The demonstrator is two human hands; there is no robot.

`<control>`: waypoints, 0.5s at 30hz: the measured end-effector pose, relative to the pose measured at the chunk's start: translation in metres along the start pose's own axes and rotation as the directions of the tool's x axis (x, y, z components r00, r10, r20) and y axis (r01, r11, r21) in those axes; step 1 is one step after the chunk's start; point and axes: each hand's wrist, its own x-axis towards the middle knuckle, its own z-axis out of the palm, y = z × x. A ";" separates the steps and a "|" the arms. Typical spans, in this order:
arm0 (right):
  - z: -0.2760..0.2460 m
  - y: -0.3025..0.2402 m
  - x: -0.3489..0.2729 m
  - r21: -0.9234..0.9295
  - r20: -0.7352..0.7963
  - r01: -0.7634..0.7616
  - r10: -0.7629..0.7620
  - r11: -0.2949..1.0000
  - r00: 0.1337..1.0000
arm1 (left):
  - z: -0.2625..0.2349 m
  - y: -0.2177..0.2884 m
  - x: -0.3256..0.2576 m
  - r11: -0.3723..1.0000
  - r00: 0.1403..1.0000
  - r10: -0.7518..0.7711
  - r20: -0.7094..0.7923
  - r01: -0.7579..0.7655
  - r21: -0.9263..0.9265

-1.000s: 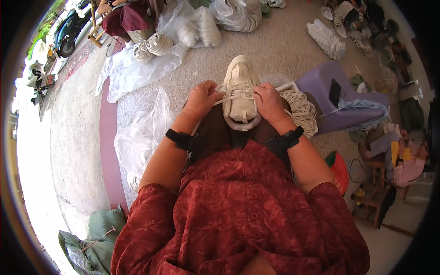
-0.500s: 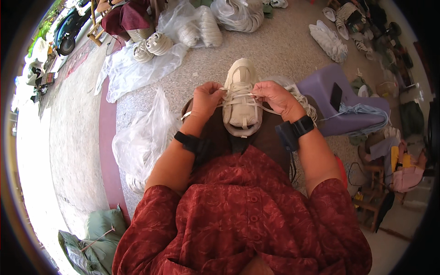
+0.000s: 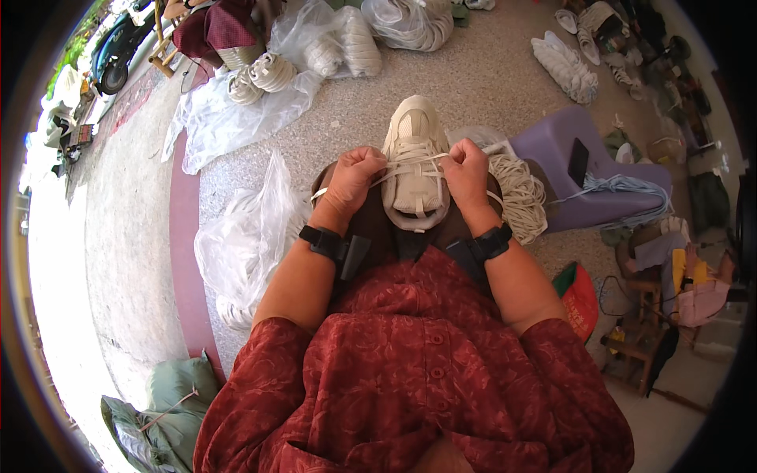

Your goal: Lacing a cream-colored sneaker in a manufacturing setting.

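Note:
A beige sneaker [image 3: 413, 120] rests between my knees, toe pointing away from me, its opening nearest my body. Pale flat shoelaces [image 3: 415, 162] cross over its tongue. My left hand [image 3: 355, 180] is closed at the shoe's left side, pinching one lace between thumb and fingers. On the other side my right hand [image 3: 467, 175] is closed round another stretch of lace. The lace runs taut across the shoe between both hands, and loose ends hang outside each hand. Part of the lacing under my fingers is hidden.
Right of my knee hangs a thick bundle of cream laces [image 3: 518, 197]. Beyond it a purple stool [image 3: 544, 146] carries a black phone [image 3: 578, 163] and blue laces [image 3: 627, 195]. Clear plastic bags [image 3: 244, 229] lie to my left. Bundled shoes [image 3: 564, 67] sit at far right.
My right hand has turned and drawn in, its forearm now closer to my body. The lace across the shoe has been pulled tighter. My left hand has shifted only slightly.

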 end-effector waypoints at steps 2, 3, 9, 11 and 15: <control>0.003 0.006 -0.005 0.027 -0.104 -0.020 0.023 0.999 0.994 | 0.006 0.001 -0.001 1.000 0.998 -0.024 -0.050 0.025 0.003; 0.005 0.008 -0.007 0.064 -0.133 -0.073 0.081 0.995 0.988 | 0.008 0.001 -0.003 0.999 0.993 -0.049 -0.105 0.050 0.010; 0.010 0.003 -0.010 0.413 -0.024 -0.292 0.331 0.863 0.943 | 0.017 -0.008 -0.007 0.961 0.937 0.177 -0.300 -0.098 0.259; 0.006 0.002 -0.006 0.492 0.096 -0.360 0.362 0.793 0.927 | 0.009 -0.009 -0.004 0.940 0.911 0.236 -0.338 -0.126 0.317; -0.017 0.008 0.015 0.579 0.444 -0.564 0.353 0.589 0.824 | 0.010 -0.003 0.002 0.926 0.924 0.208 -0.320 -0.082 0.368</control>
